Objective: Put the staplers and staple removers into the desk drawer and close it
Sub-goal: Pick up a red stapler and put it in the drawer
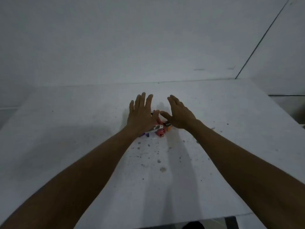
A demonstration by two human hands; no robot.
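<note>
A small heap of staplers and staple removers lies in the middle of the white desk (82,129). A red piece (160,132) shows most, with a white and grey piece (155,128), a dark metal part (168,124), a purple bit (145,134) and an orange bit (169,128) around it. My left hand (142,113) hovers over the heap's left side, fingers straight and spread. My right hand (179,113) hovers over its right side, fingers straight, thumb toward the heap. Both hands hide much of the heap. No drawer is in view.
The desk top is speckled with dark spots and small stains (162,169) in front of the heap. A white wall (148,38) rises behind the desk. The desk's near edge (181,222) runs across the bottom, with something dark below it.
</note>
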